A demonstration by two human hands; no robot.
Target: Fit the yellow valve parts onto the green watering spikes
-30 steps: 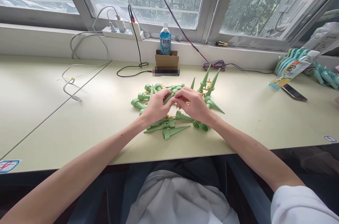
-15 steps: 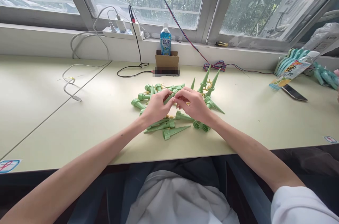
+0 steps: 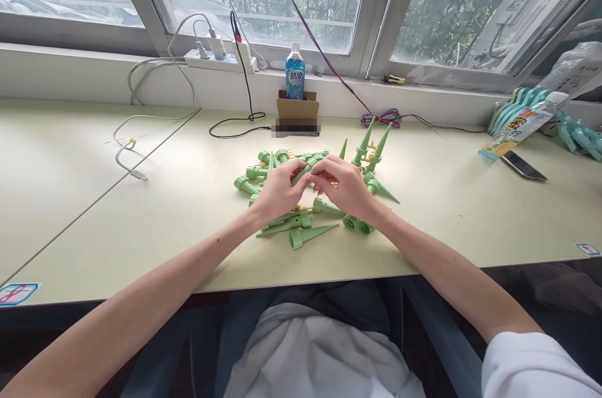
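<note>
Many green spikes (image 3: 245, 184), one held

Several lay left on the table (image 3: 188, 222). The left hand (image 3: 277, 188) pinched the held spike (image 3: 300, 176) above the others. The right hand (image 3: 345, 187) bunched its fingertips beside it (what they gripped, I couldn't tell). Two near-upright spikes (image 3: 364, 145) stood farther right; beyond lay a phone (image 3: 524, 167).

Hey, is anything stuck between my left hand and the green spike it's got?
Nothing visible: the left hand holds the green spike directly. The right hand is close beside it; whether it grasps anything is unclear. Other spikes lie around them, none visibly between.
</note>
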